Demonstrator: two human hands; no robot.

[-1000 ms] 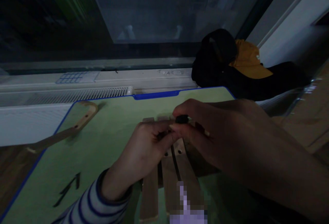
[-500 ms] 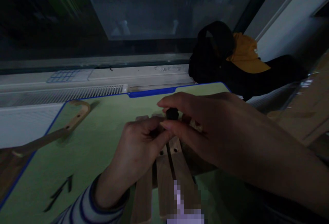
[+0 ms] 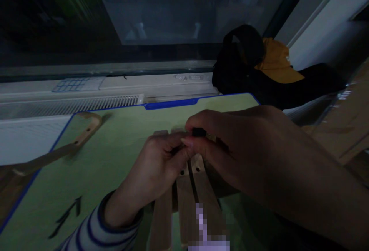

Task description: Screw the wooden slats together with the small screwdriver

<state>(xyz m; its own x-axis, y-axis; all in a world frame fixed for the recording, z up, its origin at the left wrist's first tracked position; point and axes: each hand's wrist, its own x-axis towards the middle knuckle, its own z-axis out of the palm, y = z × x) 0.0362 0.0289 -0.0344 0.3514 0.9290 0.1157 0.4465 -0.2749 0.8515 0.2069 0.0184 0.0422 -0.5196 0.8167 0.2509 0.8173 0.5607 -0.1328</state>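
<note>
Wooden slats [image 3: 186, 197] with dark holes near their far ends lie on the green board [image 3: 121, 139] under both hands. Above those ends, my right hand [image 3: 242, 147] pinches a small black knob-like piece [image 3: 199, 132] between thumb and forefinger. My left hand [image 3: 155, 166] is closed just left of it, thumb and fingertips pressed together and meeting the right thumb. Whatever sits between the left fingertips is hidden. The far ends of the slats are partly covered by my hands.
A curved wooden piece [image 3: 82, 137] with two holes overhangs the board's left edge. Behind the board are a radiator [image 3: 115, 101] and a windowsill. A black bag [image 3: 230, 66] and an orange cap [image 3: 278, 64] lie back right, near cardboard [image 3: 337, 120].
My right hand has moved slightly down and right, and its fingers have closed further around the black piece, which has turned. My left hand has barely shifted.
</note>
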